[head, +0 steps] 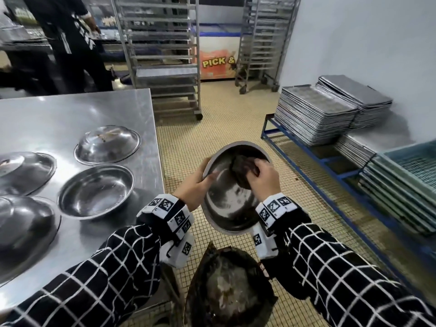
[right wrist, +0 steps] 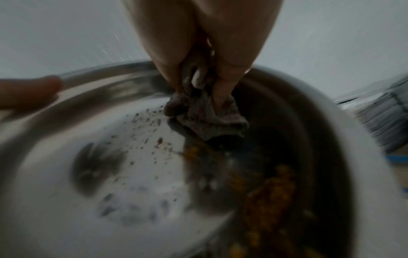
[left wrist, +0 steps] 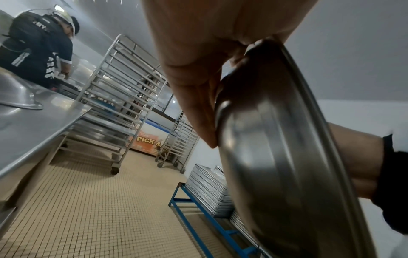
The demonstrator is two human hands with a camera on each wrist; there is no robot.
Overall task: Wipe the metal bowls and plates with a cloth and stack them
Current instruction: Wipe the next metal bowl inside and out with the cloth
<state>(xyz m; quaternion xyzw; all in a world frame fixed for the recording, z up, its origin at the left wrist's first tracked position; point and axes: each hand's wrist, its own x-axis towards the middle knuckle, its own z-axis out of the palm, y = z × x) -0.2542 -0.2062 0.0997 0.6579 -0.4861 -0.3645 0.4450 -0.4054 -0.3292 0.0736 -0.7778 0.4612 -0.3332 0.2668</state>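
Note:
I hold a metal bowl [head: 232,206] tilted toward me above the floor, right of the table. My left hand [head: 192,185] grips its left rim, thumb inside; the left wrist view shows those fingers [left wrist: 198,108] against the bowl's outside [left wrist: 276,157]. My right hand [head: 263,177] clutches a dark crumpled cloth [head: 243,167] and presses it on the bowl's upper inner wall. In the right wrist view the cloth [right wrist: 207,115] sits in the bowl [right wrist: 132,157], which carries dark specks and orange residue. On the steel table [head: 70,109] lie one upright bowl [head: 95,191] and three overturned ones [head: 107,143].
A dark bin [head: 227,289] with waste stands on the tiled floor below the held bowl. Stacked baking trays [head: 316,112] rest on a blue rack [head: 330,175] to the right. Wheeled tray racks [head: 162,55] stand behind the table, and another person [head: 68,41] works far left.

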